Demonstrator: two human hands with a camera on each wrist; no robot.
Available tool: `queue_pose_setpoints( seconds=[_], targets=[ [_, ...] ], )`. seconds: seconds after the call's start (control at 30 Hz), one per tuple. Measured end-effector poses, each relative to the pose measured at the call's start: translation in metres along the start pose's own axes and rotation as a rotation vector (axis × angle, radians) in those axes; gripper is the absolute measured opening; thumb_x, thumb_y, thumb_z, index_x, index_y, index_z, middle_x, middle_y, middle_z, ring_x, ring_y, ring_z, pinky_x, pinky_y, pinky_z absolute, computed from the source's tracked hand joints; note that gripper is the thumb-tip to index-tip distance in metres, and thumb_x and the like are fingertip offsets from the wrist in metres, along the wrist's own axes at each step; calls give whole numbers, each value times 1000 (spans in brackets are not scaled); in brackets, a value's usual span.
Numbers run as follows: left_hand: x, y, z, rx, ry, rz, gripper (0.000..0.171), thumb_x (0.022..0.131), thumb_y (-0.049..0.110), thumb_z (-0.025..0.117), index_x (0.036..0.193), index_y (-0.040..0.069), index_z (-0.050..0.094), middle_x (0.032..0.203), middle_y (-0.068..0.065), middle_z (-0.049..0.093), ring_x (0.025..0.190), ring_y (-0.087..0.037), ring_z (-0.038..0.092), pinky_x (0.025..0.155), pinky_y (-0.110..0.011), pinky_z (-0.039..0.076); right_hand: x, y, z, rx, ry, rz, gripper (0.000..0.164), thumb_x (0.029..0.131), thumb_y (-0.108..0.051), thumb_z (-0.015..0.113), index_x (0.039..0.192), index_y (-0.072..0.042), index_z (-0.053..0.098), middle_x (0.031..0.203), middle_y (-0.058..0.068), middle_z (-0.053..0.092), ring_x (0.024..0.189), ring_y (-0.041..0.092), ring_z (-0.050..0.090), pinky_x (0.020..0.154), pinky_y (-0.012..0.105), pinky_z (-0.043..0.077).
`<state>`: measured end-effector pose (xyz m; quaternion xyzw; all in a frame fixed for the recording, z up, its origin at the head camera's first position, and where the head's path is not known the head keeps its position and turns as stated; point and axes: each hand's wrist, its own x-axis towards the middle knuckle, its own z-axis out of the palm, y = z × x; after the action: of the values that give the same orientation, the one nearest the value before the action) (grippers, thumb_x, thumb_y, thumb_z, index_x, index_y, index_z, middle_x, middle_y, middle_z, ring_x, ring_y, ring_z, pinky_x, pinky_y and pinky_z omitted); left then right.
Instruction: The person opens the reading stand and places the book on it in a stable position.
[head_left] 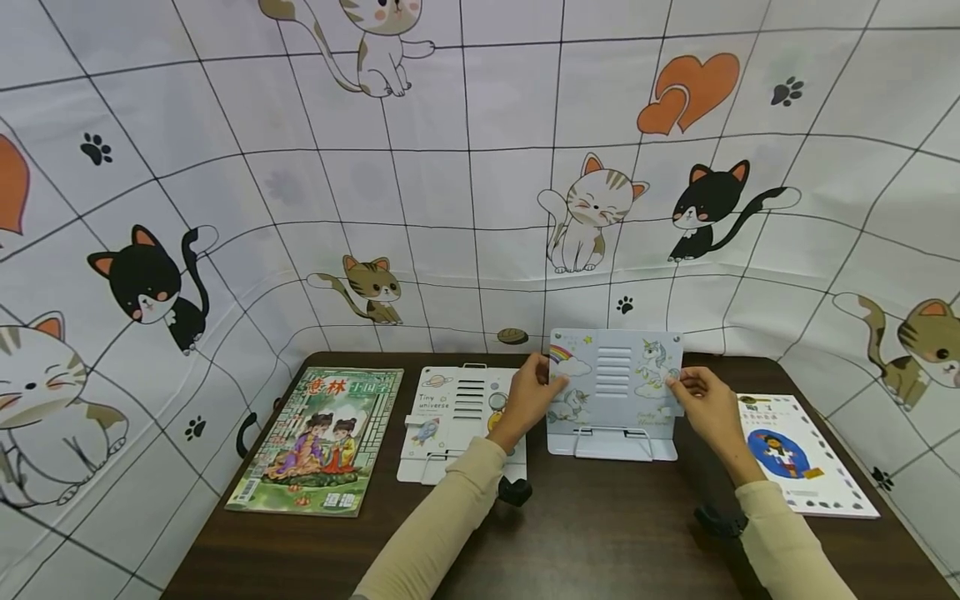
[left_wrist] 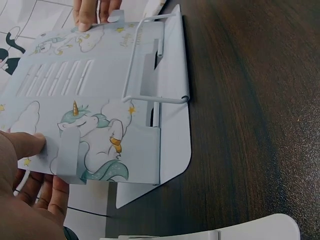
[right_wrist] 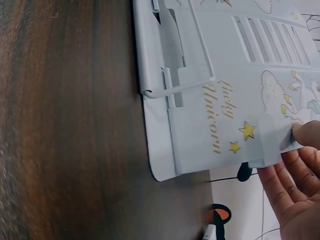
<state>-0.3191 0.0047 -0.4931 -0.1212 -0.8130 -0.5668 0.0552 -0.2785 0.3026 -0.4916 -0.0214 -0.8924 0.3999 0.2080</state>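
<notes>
A pale blue book stand [head_left: 613, 392] with unicorn, rainbow and cloud prints stands propped up on the dark table. My left hand [head_left: 531, 400] pinches its left edge, thumb on the front and fingers behind, as the left wrist view shows. At the opposite edge my right hand [head_left: 708, 410] grips the plate the same way, beside a small side clip [right_wrist: 270, 142]. A wire page holder [left_wrist: 131, 65] crosses the front of the stand near its base. The base [left_wrist: 175, 125] touches the tabletop. Some fingertips are hidden behind the plate.
Left of the stand, a second white book stand [head_left: 431, 417] with a space print lies low on the table [head_left: 600, 533]. A magazine [head_left: 322, 442] lies at the far left, and a white booklet [head_left: 802, 454] with a blue circle at the right. A cat-print cloth [head_left: 480, 183] hangs behind.
</notes>
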Motion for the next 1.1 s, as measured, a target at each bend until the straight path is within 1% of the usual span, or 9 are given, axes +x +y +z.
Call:
queue_pose_setpoints(
  seconds=[0.1,0.2,0.33,0.4,0.53,0.67,0.87,1.0,1.1],
  targets=[
    [-3,3,1,-24,26,-10,30,100,17,76,120,3,59,107,-11,67,90,-12,60,78,-23,51,-2,3,-5,9,-13,-1,40,107,-30,68,127,4,67,118,27,74,85,-23,46,72,2,43],
    [-7,9,5,-34,141,10,29,99,15,75,120,4,58,112,-10,62,96,-14,60,85,-24,53,-5,7,-14,26,-16,2,41,108,-32,65,129,3,66,120,27,73,85,-25,48,72,3,45],
    [-14,24,9,-39,302,102,16,99,12,73,106,5,60,103,-10,61,89,-14,59,78,-23,52,-10,18,-31,-14,11,8,35,109,-29,63,125,1,68,116,27,76,79,-27,49,68,6,45],
    [-17,33,13,-39,319,175,13,99,11,74,99,5,62,97,-10,63,83,-11,58,73,-21,51,-12,24,-41,-53,24,14,32,109,-28,63,120,1,70,111,26,77,75,-27,48,65,9,45],
    [-26,47,24,-60,223,288,14,96,13,81,92,6,70,89,-8,69,75,-4,60,67,-17,52,-18,36,-64,-132,22,31,33,108,-30,63,115,0,74,106,25,78,71,-24,47,63,13,42],
    [-37,52,40,-139,56,292,9,95,16,82,92,8,77,88,-7,76,71,-2,63,66,-18,54,-25,45,-83,-197,-15,68,39,110,-31,60,117,5,73,105,28,77,71,1,62,61,22,44],
    [-48,52,65,-215,-93,158,16,103,14,70,102,2,81,93,-13,80,73,-7,70,72,-18,59,-31,54,-104,-227,-98,183,39,116,-17,40,126,12,65,115,38,71,101,55,70,66,44,52],
    [-55,53,79,-239,-164,49,24,110,12,58,110,-3,77,96,-17,80,74,-16,75,70,-18,60,-33,59,-115,-254,-104,255,36,113,-11,40,128,15,60,119,42,67,107,57,66,63,34,48],
    [-58,54,92,-272,-185,-20,22,109,2,52,115,-5,73,96,-20,80,77,-25,79,68,-22,62,-33,64,-122,-298,-104,292,38,111,-14,44,131,16,55,125,44,61,112,59,60,72,46,51]
  ],
)
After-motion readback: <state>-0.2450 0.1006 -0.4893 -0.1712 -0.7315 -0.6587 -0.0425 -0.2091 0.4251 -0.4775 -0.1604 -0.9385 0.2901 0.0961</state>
